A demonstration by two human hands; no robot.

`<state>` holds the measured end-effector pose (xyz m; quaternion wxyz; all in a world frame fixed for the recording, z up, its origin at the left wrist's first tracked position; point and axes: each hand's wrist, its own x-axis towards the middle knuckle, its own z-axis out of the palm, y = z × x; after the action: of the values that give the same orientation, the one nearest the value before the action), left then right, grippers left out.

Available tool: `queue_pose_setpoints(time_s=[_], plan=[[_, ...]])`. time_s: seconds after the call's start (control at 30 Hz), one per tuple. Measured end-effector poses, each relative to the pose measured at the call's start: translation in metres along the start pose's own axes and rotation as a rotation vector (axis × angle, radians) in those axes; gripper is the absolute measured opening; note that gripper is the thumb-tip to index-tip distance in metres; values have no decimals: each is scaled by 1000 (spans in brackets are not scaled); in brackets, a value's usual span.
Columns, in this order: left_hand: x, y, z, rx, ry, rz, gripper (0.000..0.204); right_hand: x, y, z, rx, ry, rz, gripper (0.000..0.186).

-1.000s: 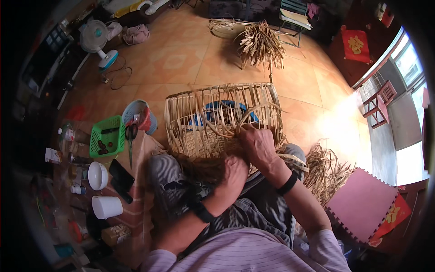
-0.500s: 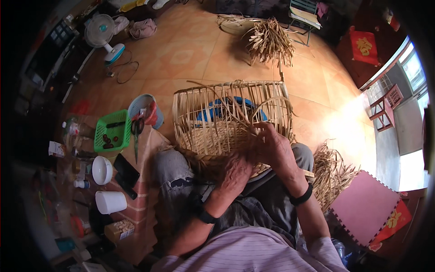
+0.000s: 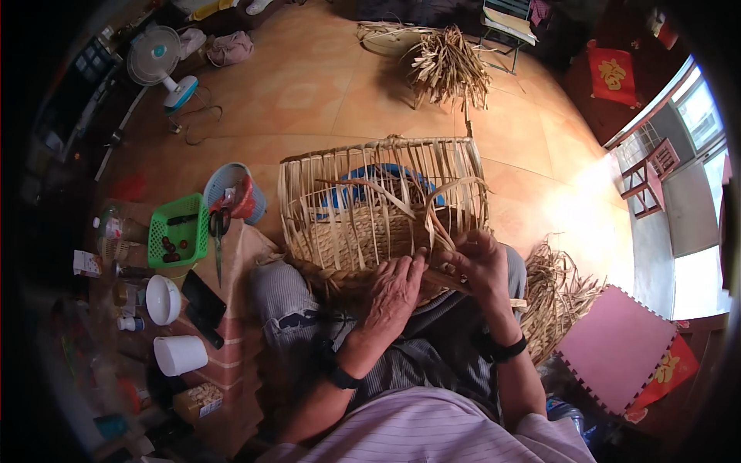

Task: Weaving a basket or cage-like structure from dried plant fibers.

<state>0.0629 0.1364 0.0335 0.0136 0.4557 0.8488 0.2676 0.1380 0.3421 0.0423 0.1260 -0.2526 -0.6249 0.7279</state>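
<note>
A partly woven straw basket (image 3: 363,231) rests on my lap, with upright strips on its far side and a thick braided edge (image 3: 328,276) nearest me. My left hand (image 3: 395,289) is closed over that edge, its fingers together and pressing on it. Just to the right, my right hand (image 3: 480,266) pinches a straw strip beside the edge, fingers bent. Loose strips (image 3: 436,220) stick up between the hands and curl over the basket. What lies beneath my left palm is hidden.
Behind the basket's strips shows a blue basin (image 3: 386,171). Scissors (image 3: 218,231), a green tray (image 3: 158,220) and a white bowl (image 3: 164,301) are on the left. Straw bundles lie ahead (image 3: 448,69) and at right (image 3: 559,297), near a pink foam mat (image 3: 617,347).
My right hand has come down and right, away from my left hand. The left hand has flattened onto the braided edge. The whole view has shifted slightly.
</note>
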Motion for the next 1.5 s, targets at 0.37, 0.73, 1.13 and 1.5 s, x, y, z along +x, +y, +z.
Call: queue_pose_setpoints(time_s=[0.37,0.73,1.13,1.5], plan=[[7,7,-4,-97,10,-40,53,-28,20,-29,-301,-310,-12,61],[9,7,4,-178,25,-89,34,9,13,-2,-564,-107,-148,25],[-9,-53,-54,-384,-56,-211,35,-15,13,67,-284,-146,-183,16],[-7,-75,-62,-288,-240,-128,33,3,-11,32,-35,-204,221,28]])
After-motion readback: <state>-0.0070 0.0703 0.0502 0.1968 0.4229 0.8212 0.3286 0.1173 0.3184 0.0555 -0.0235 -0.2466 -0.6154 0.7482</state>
